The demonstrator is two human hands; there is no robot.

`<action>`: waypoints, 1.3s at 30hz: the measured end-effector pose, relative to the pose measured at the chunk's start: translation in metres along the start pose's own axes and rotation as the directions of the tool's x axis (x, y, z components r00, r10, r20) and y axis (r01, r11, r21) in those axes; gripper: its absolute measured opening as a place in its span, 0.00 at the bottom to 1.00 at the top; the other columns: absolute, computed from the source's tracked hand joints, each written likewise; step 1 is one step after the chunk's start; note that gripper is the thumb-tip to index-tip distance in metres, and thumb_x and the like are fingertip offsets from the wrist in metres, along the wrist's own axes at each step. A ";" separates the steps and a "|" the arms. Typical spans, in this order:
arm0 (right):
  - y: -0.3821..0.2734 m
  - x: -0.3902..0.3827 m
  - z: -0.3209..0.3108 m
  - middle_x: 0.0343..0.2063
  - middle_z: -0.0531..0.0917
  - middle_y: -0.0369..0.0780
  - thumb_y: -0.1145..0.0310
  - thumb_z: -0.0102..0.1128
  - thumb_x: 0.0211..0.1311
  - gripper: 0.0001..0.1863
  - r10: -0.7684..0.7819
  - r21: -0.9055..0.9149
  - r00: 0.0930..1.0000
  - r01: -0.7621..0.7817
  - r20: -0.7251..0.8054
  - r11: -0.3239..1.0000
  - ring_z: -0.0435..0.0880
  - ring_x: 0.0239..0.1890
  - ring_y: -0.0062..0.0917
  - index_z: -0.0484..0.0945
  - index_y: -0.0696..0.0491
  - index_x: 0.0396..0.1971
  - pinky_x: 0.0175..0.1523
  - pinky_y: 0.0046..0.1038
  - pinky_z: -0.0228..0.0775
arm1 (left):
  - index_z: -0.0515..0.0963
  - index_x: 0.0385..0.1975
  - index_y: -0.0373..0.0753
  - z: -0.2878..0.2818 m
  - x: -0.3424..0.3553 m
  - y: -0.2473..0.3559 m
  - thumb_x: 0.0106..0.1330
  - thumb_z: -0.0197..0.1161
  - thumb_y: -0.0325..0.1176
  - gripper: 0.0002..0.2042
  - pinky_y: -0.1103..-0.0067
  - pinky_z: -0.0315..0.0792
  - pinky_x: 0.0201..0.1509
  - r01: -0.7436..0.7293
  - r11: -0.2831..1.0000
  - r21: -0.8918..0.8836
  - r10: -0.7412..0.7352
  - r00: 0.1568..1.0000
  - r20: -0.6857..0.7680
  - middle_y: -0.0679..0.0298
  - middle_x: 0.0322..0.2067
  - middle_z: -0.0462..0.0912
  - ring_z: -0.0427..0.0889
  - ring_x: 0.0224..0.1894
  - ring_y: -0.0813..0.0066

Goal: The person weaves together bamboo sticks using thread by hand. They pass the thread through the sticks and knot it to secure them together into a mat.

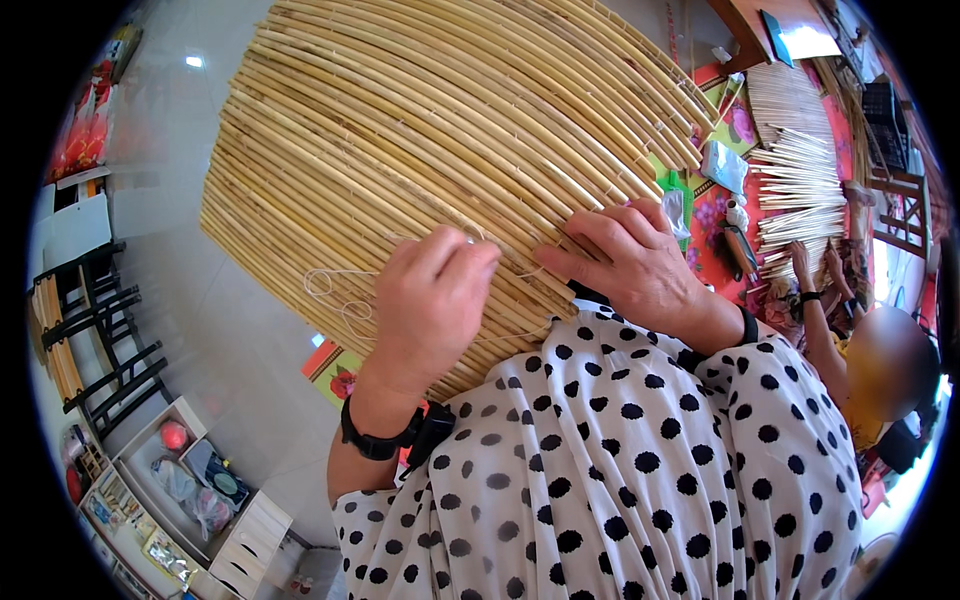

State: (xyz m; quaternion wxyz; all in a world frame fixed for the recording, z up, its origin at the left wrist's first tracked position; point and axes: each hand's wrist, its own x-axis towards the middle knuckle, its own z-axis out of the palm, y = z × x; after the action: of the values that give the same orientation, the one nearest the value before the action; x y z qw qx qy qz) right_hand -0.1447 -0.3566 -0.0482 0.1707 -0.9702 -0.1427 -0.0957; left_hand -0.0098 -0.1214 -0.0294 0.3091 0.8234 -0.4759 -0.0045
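Note:
A mat of straw-coloured reed stalks (430, 130), laid side by side and tied with pale thread, spreads in front of me. My left hand (432, 300) is closed in a pinch just over the mat's near part. White thread (345, 290) loops out beside it, and a bit of it shows at the fingertips; a needle, if any, cannot be made out. On the mat's near right edge lies my right hand (640, 268), thumb and fingers apart and pressing on the stalks. A stretch of thread runs between the two hands.
To the right, a co-worker's hands (805, 265) touch pale sticks (800, 200) on a red floral cloth (715, 250). A blue packet (725, 167) lies nearby. Black folding frames (100, 330) and an open drawer unit (190, 480) stand at left on the tiled floor.

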 end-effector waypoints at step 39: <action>0.008 -0.007 0.002 0.65 0.78 0.37 0.70 0.62 0.57 0.29 0.046 0.043 0.999 -0.045 -0.023 0.998 0.79 0.60 0.31 0.86 0.42 0.62 0.63 0.36 0.67 | 0.83 0.34 0.39 0.001 0.032 0.020 0.56 0.68 0.25 0.06 0.69 0.73 0.37 -0.180 0.978 0.107 0.145 0.950 0.276 0.63 0.30 0.73 0.80 0.32 0.63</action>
State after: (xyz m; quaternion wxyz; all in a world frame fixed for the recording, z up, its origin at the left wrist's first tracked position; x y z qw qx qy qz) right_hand -0.1485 -0.3649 -0.0546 0.1949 -0.9682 -0.1203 -0.1005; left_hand -0.0085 -0.1547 -0.0109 0.1867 0.7917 -0.5787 -0.0587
